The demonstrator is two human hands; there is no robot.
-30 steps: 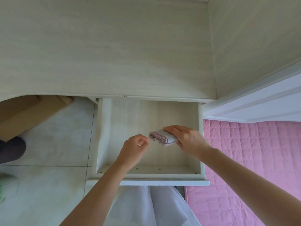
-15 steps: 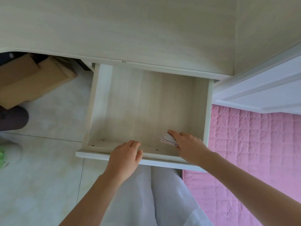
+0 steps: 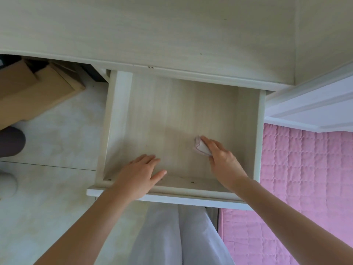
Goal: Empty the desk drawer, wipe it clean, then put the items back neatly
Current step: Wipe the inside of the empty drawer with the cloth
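Drawer (image 3: 118, 131) pulled out from desk (image 3: 152, 31); only folded cloth (image 3: 200, 147) inside, pressed to floor panel right of centre by right hand (image 3: 222, 161), fingers curled over it. Left hand (image 3: 141, 173) laid flat, fingers extended, at front edge. Cardboard box (image 3: 34, 92) on tiled floor (image 3: 57, 134); pink quilt (image 3: 305, 178) at right.

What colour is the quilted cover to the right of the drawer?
Pink, a quilted cover stitched in squares; head view.

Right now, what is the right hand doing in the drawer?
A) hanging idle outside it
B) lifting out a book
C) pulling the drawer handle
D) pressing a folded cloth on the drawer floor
D: the right hand holds a folded cloth against the bare floor of the drawer.
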